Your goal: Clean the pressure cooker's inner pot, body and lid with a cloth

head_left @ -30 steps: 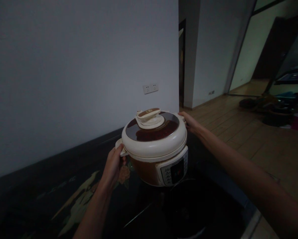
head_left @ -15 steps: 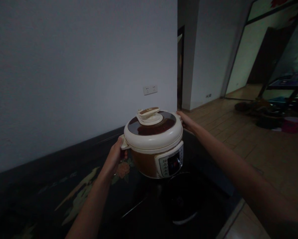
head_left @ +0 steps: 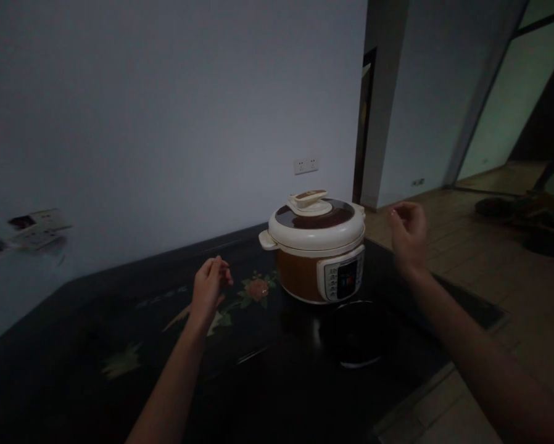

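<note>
An electric pressure cooker (head_left: 300,274), brown with a cream rim and a dark glossy lid, stands upright on the black tabletop (head_left: 166,394). Its control panel faces me at the right front. To the left of the cooker and apart from its side handle, my left hand (head_left: 208,287) hangs over the table, fingers loosely curled and apart, holding nothing. My right hand (head_left: 409,237) is raised off to the right of the cooker, also bare, with loosely bent fingers and some blur.
A round black dish-like thing (head_left: 358,333) lies in front of the cooker. Behind it, the pale wall carries a socket (head_left: 306,165), and another wall fitting (head_left: 39,228) is at far left. The tabletop bears a printed flower (head_left: 257,288). Tiled floor (head_left: 466,246) lies right.
Both hands have let go of the cooker's side handles and drawn apart from it. The cooker now rests on the tabletop, farther right in view. The view has turned left.
</note>
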`<state>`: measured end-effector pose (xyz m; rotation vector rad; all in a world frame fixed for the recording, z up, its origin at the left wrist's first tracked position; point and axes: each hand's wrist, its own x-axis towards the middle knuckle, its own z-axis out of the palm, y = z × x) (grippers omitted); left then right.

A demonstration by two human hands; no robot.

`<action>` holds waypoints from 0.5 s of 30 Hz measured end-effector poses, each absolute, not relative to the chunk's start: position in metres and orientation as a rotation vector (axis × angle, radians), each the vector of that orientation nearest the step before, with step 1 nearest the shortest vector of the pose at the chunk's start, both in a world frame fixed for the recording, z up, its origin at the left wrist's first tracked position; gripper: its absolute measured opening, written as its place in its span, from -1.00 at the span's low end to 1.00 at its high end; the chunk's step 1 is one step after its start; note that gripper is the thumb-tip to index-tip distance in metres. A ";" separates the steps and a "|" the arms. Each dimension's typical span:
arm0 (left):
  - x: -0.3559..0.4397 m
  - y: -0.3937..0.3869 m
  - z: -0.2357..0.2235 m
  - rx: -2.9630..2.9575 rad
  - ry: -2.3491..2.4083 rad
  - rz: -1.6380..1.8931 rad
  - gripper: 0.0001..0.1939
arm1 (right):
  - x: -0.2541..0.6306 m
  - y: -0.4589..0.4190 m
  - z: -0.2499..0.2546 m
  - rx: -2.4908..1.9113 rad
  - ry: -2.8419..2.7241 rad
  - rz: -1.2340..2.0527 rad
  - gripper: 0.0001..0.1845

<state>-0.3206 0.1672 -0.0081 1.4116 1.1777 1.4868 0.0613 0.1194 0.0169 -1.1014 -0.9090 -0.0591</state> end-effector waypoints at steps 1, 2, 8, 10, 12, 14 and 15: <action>-0.323 0.163 -0.016 1.403 1.186 1.518 -0.63 | 0.040 0.106 0.014 -1.004 -0.975 -0.128 -0.83; -0.323 0.159 -0.025 1.396 1.196 1.546 -0.63 | 0.016 0.095 0.009 -0.928 -1.075 -0.140 -0.84; -0.306 0.109 -0.101 1.452 1.249 1.465 -0.52 | -0.114 0.081 -0.068 -0.785 -1.865 0.161 -0.70; -0.301 0.093 -0.120 1.486 1.249 1.397 -0.48 | -0.136 0.090 -0.100 -0.738 -2.008 0.228 -0.66; -0.300 0.083 -0.132 1.517 1.244 1.345 -0.47 | -0.145 0.097 -0.127 -0.701 -2.120 0.291 -0.67; -0.300 0.079 -0.139 1.552 1.233 1.306 -0.47 | -0.147 0.102 -0.146 -0.714 -2.170 0.347 -0.68; -0.300 0.079 -0.141 1.571 1.227 1.289 -0.47 | -0.146 0.103 -0.153 -0.736 -2.179 0.373 -0.68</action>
